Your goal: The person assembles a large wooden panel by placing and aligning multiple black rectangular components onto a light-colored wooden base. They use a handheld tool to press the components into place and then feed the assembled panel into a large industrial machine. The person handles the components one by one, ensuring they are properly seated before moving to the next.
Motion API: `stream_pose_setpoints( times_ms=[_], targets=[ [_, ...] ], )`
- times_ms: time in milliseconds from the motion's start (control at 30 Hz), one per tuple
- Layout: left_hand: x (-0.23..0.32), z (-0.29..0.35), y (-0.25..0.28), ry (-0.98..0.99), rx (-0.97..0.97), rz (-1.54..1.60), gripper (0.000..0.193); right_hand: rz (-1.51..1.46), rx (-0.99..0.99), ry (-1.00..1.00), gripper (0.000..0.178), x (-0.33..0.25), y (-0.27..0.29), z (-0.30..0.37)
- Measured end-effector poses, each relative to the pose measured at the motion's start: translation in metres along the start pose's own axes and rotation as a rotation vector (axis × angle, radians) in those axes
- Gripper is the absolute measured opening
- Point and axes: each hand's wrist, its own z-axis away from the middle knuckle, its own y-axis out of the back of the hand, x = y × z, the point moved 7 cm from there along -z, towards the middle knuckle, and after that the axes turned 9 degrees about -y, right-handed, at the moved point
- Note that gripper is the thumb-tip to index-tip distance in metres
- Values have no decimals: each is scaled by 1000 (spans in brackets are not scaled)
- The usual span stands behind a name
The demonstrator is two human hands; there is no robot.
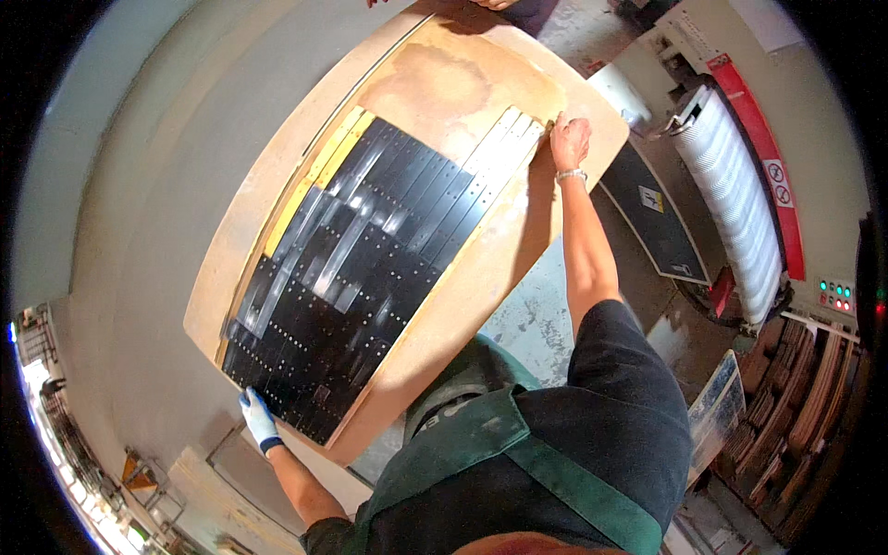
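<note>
A layer of flat drilled strips lies side by side on a wooden board (pixel 518 74) with rounded corners. Most are black strips (pixel 370 268), with yellow strips (pixel 319 180) along the left edge and pale shiny strips (pixel 499 143) at the upper right. My left hand (pixel 260 421), in a white and blue glove, rests at the lower left ends of the black strips, fingers stretched out. My bare right hand (pixel 570 143) is closed at the upper right, beside the far ends of the pale strips. Whatever its fingers pinch is hidden.
Another person's hand (pixel 495 4) shows at the board's far edge. To the right stand a machine with a ribbed white roller (pixel 731 194), a red bar (pixel 763 157) and a dark panel (pixel 652 217). Stacked brown sheets (pixel 786 407) fill a rack at the lower right.
</note>
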Motion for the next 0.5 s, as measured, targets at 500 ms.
stream_pose_setpoints(
  times_ms=[500],
  targets=[
    [11, -11, 6, 125, 87, -120, 61, 205, -339, 71, 65, 5, -30, -18]
  ],
)
